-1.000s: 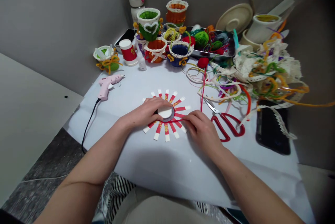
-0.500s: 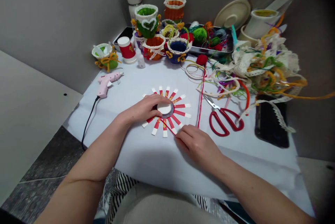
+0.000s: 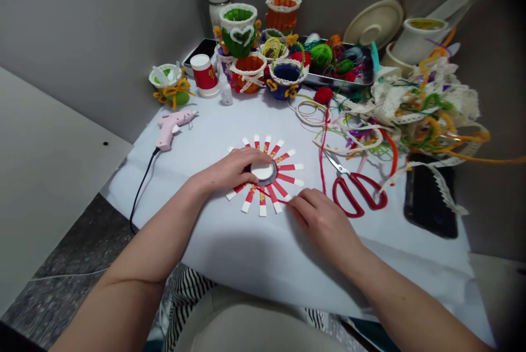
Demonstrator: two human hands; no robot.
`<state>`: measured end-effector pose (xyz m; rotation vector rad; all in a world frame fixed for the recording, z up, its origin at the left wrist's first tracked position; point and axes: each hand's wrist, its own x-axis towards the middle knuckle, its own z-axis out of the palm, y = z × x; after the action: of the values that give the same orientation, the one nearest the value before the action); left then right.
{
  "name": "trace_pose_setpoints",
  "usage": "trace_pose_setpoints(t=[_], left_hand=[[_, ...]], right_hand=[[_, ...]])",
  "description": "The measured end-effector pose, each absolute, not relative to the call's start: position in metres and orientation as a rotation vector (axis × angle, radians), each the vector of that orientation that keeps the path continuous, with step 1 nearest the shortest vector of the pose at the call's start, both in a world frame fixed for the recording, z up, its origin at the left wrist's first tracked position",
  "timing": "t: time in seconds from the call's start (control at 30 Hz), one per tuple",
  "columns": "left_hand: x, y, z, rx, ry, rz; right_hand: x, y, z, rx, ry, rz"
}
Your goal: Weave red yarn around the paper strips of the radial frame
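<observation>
A paper cup cut into strips [image 3: 262,170] lies on the table, its red, white-tipped strips fanned out flat around a white round centre with a grey ring. My left hand [image 3: 232,170] is closed around that centre, thumb on the near side and fingers on the far side. To the right, my right hand [image 3: 322,223] pinches red yarn [image 3: 323,149], which runs across the near strips to the centre. Beyond the hand, the yarn stretches back to a small red yarn ball [image 3: 322,95]. Its fingertips hover just past the lower-right strips.
Red-handled scissors [image 3: 359,193] and a black phone [image 3: 430,204] lie to the right, beside heaped lace and ribbon [image 3: 435,100]. At left is a pink glue gun [image 3: 170,130] with its cord. Decorated cups [image 3: 238,31], a glue bottle [image 3: 226,91] and a yarn tray [image 3: 345,82] stand behind.
My right hand has moved right and slightly away from me, swinging the yarn across the lower-right strips. My left hand keeps its grip on the cut cup. The whole view has shifted slightly.
</observation>
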<state>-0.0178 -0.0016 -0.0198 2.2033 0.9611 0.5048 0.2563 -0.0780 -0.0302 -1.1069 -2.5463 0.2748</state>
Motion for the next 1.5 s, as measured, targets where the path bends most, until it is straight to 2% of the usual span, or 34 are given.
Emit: trace_pose_setpoints(t=[0.43, 0.7, 1.13, 1.37, 1.5], left_hand=[[-0.016, -0.008, -0.014, 2.249, 0.915, 0.474], [-0.004, -0.014, -0.019, 2.291, 1.233, 0.392], [-0.022, -0.006, -0.015, 2.247, 1.025, 0.438], [-0.024, -0.003, -0.021, 2.243, 0.979, 0.492], [-0.025, -0.003, -0.023, 2.234, 0.980, 0.504]], right_hand=[[0.246, -0.034, -0.047, -1.311, -2.246, 0.396], [0.248, -0.036, -0.046, -1.301, -2.240, 0.431], [0.257, -0.065, -0.024, -0.822, -2.568, 0.508], [0.252, -0.079, -0.022, -0.697, -2.761, 0.295], [0.252, -0.083, -0.019, -0.673, -2.826, 0.286]])
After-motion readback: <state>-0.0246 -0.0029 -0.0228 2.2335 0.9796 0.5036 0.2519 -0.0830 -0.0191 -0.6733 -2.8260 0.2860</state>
